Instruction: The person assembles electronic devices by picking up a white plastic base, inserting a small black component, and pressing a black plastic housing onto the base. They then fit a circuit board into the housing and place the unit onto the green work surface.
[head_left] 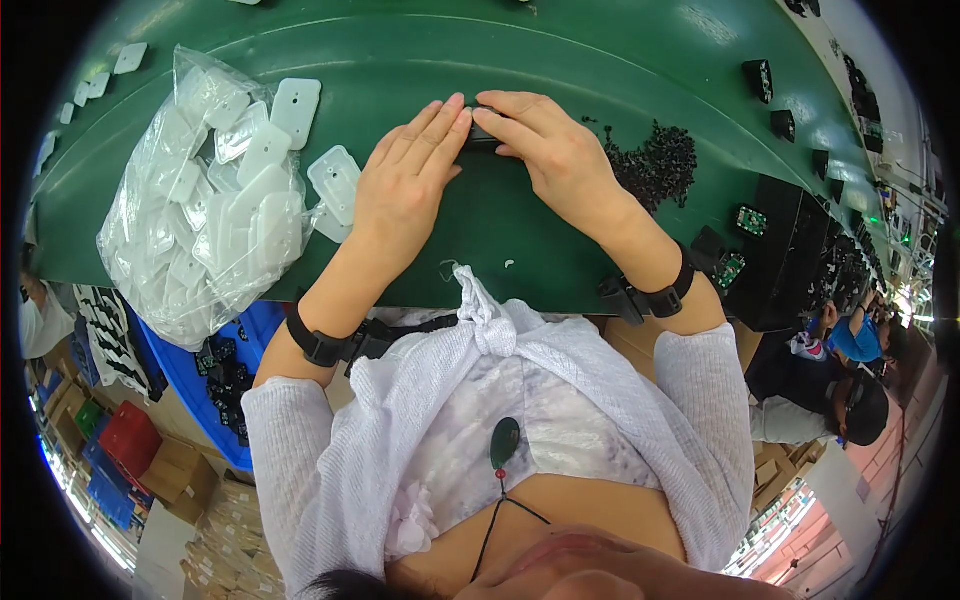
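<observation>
A small, glossy black part (483,139) sits between my two hands above the green work surface, mostly covered by fingers. Its exact kind is hidden. My left hand (412,168) presses its long, close-set fingers against the part's left side, with the thumb tucked near it. From the other side my right hand (548,147) grips the part, fingers bent over its top and right end. Left of my left hand lie loose translucent white plastic covers (335,184). A heap of tiny black pieces (660,165) lies right of my right hand.
A clear plastic bag (205,215) full of white covers lies at left. Below it stands a blue bin (190,385) with black parts. At right are a black box (775,255), small circuit boards (750,221) and several black housings (759,80) along the green surface (420,50).
</observation>
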